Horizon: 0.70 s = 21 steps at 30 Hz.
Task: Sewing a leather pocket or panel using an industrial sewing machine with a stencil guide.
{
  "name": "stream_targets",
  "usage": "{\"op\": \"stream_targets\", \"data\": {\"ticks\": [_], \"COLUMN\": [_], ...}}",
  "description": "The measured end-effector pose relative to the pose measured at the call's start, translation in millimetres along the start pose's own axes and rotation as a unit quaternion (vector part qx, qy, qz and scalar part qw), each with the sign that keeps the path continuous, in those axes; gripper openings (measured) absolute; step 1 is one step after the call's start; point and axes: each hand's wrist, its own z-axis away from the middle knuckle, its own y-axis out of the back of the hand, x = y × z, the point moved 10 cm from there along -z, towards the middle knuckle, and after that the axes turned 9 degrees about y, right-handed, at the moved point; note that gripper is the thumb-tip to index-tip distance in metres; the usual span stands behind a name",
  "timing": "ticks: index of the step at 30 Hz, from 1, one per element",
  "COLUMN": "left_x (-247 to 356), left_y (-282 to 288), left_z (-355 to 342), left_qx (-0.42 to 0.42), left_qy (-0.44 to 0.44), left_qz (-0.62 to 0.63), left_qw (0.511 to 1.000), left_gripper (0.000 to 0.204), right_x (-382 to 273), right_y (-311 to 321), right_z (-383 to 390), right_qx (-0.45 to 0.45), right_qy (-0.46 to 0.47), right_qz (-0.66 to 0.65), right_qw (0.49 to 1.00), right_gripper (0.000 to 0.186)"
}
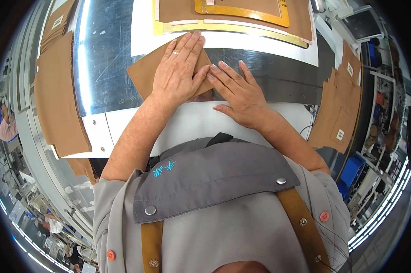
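My left hand (178,68) lies flat on a brown sheet piece (143,73), fingers extended toward its far part, with a ring on one finger. My right hand (239,93) is open, fingers spread, its fingertips at the piece's right side beside my left thumb. The piece rests at an angle on a scratched metal plate (105,54). Beyond it are a white sheet (144,36), brown material (301,20) and a yellow rectangular frame (287,18).
Stacked brown pieces lie at my left (59,100) and right (330,118), some with white labels. A dark screen-like panel (360,22) stands at upper right. Blue bins (351,168) sit beyond the right edge. Other people (7,127) appear at far left.
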Motion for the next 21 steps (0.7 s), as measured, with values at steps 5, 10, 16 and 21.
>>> {"op": "stream_targets", "data": {"ticks": [5,10,16,21], "left_x": [-5,-6,15,-18], "left_y": [-6,-2,25,36], "left_z": [-2,-2,8,46], "left_qx": [-0.016,-0.035,-0.002,-0.027], "left_qy": [0.024,0.028,-0.015,0.038], "left_qz": [-0.04,0.014,0.097,0.048], "left_qw": [0.999,0.999,0.995,0.998], "left_gripper": [0.084,0.098,0.091,0.077], "right_x": [5,38,69,60], "right_y": [14,46,41,42], "right_z": [11,-6,-41,-52], "right_qx": [0.011,0.159,0.236,0.261], "right_qy": [0.005,-0.011,-0.129,-0.076], "right_qz": [-0.014,-0.168,-0.148,-0.021], "right_qw": [1.0,0.973,0.952,0.962], "right_gripper": [0.064,0.033,0.037,0.03]}}
